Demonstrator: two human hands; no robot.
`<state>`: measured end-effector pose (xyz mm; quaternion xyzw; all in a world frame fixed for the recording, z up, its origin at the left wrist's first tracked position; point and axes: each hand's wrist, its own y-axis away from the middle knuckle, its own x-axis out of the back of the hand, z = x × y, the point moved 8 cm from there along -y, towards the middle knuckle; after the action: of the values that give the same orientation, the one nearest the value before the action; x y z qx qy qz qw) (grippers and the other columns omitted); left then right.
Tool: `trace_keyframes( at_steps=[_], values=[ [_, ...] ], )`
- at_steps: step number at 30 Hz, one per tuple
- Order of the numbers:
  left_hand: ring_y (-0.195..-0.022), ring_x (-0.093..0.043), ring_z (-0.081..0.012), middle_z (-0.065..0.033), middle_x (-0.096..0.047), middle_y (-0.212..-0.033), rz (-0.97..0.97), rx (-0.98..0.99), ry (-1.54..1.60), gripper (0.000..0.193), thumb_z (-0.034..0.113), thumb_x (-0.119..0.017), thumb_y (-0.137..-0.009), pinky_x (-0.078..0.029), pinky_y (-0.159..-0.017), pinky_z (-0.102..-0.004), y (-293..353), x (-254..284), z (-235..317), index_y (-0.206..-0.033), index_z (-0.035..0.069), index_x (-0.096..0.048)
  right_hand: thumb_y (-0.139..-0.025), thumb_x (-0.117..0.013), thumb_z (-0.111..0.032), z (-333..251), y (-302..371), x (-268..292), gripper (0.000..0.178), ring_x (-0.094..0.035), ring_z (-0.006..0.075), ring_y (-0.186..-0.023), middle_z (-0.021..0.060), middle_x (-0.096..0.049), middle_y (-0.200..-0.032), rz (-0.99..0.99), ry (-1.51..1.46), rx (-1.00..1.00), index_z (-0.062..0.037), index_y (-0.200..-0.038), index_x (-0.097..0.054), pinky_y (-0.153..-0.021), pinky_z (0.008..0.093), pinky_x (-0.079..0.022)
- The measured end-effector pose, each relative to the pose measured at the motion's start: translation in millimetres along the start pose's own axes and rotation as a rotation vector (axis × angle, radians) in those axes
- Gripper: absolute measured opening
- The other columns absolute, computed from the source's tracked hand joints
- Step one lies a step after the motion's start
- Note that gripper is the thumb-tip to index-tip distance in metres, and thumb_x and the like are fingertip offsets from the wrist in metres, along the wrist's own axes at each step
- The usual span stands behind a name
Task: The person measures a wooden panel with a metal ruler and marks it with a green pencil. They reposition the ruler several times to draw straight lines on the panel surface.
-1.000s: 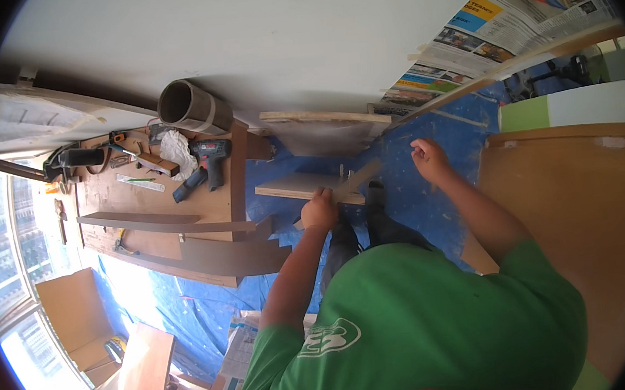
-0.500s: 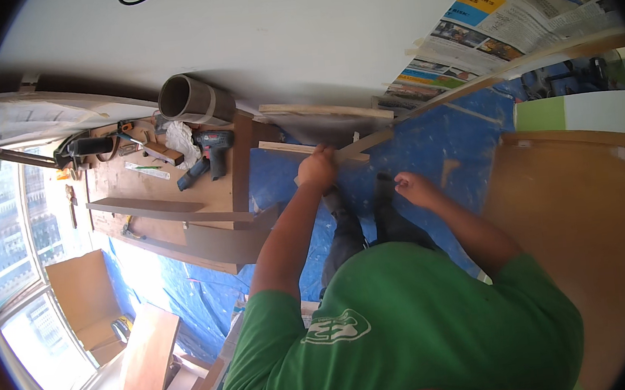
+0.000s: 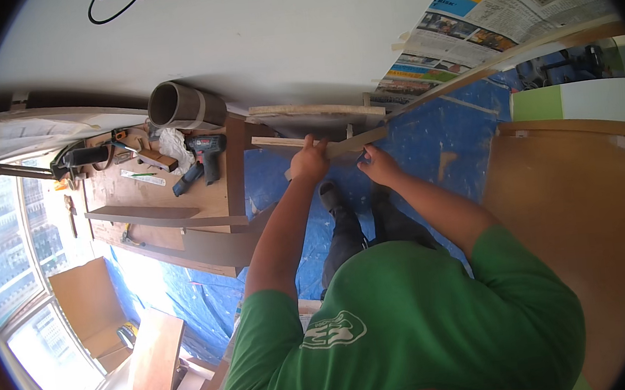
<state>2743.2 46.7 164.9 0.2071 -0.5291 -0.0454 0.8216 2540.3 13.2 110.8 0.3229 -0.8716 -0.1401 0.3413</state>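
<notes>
My left hand is closed around a narrow wooden strip in front of me, near the wall. The strip slants up to the right, and its short end sticks out left of my hand. My right hand is just below the strip's right part, with fingers pinched together. A small dark thing shows at its fingertips, too small to name. Whether the right fingers touch the strip I cannot tell.
A workbench at left bears a cordless drill, a grey pipe piece and a curved board. Wooden battens lie along the wall. Blue sheeting covers the floor; a brown panel is at right.
My right hand has moved up and left, close to the strip. The strip has turned a little flatter, and my left hand has shifted slightly left. The view has shifted a little.
</notes>
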Motion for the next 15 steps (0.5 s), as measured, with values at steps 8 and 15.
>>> trace_keyframes(
  at_steps=[8, 15],
  values=[
    [-0.106, -0.072, -0.0374, -0.0095, -0.050, -0.151, 0.046, -0.025, 0.021, 0.056, 0.016, -0.064, -0.089, -0.060, -0.090, -0.0475, 21.2, -0.8, -1.4, -0.144, 0.024, -0.059, -0.088, -0.079, -0.030, -9.7, -1.0, 14.7, 0.042, -0.071, 0.0370, -0.098, 0.0187, -0.073, -0.105, 0.082, 0.124, 0.049, -0.0050, -0.120, -0.068, -0.085, 0.0441, -0.055],
    [-0.098, -0.073, -0.0357, -0.0036, -0.062, -0.135, 0.084, -0.026, 0.062, 0.044, 0.016, -0.068, -0.084, -0.060, -0.083, -0.0479, 40.2, -11.9, -27.1, -0.128, 0.022, -0.068, -0.087, -0.078, -0.034, -45.9, 13.7, 1.7, 0.042, -0.069, 0.0394, -0.102, 0.0194, -0.073, -0.109, -0.040, 0.295, 0.129, -0.0045, -0.115, -0.071, -0.087, 0.0477, -0.055]
  ],
)
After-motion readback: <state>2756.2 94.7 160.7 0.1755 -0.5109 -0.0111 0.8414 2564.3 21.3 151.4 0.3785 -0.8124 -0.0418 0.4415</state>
